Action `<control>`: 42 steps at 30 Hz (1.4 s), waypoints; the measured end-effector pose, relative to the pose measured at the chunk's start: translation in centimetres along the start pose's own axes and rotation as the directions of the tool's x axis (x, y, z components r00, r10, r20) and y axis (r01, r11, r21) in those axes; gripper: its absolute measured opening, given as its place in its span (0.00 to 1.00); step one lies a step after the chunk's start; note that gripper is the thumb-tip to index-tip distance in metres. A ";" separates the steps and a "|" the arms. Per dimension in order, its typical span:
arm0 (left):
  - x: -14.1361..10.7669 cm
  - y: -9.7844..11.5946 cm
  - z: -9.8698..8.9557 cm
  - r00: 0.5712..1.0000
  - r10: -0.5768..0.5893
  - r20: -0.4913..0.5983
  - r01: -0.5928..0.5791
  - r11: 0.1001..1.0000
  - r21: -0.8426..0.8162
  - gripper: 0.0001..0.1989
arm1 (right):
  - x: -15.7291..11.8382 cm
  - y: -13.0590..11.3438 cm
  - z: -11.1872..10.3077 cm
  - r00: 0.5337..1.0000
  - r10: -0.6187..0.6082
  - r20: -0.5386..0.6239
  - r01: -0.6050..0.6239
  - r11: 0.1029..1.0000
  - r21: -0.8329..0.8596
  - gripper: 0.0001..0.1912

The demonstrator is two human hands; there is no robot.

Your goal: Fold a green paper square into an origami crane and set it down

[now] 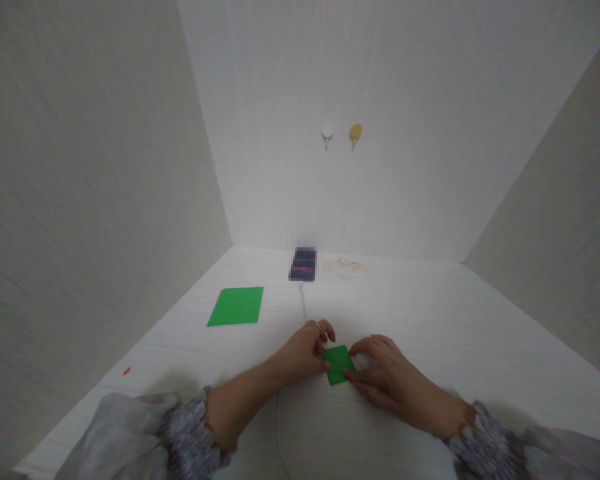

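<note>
A small green paper square [338, 365], which looks folded, is held between my two hands just above the white table. My left hand [310, 348] pinches its left edge between thumb and fingers, with a ring on one finger. On the opposite side, my right hand [380, 373] grips the right edge with thumb and fingertips. A larger flat green paper sheet [236, 306] lies to the left, touched by neither hand.
A dark, pixelated device [303, 265] sits near the back wall, with a white cable [277, 427] running toward me under my left arm. A small orange piece [127, 371] lies at the left. Two hooks, white [327, 131] and yellow [355, 132], are on the wall.
</note>
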State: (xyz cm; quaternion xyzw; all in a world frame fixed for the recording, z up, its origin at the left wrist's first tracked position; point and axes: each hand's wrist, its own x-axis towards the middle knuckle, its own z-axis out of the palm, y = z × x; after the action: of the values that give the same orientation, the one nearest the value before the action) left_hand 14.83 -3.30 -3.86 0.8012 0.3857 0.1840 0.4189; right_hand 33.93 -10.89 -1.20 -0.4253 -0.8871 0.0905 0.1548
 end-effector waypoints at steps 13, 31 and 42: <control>0.1 -0.6 0.1 1.000 -0.004 -0.011 0.004 1.000 -0.012 0.15 | -0.8 0.8 -0.6 0.999 -0.029 0.040 0.023 0.990 0.141 0.12; 0.1 -0.6 0.4 0.994 0.104 -0.042 -0.104 0.994 -0.017 0.17 | 1.6 1.9 3.8 0.956 0.197 -0.219 -0.169 0.975 0.142 0.12; -0.6 0.8 0.3 0.945 0.326 0.024 -0.318 0.900 0.298 0.11 | 1.1 0.3 3.4 0.888 0.440 -0.129 -0.406 0.886 0.226 0.09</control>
State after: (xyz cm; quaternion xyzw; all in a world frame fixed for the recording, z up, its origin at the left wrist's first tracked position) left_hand 15.02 -4.21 -3.42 0.9052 0.2768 0.2010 0.2522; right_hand 32.31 -9.90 -4.21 -0.5984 -0.7422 0.1694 0.2496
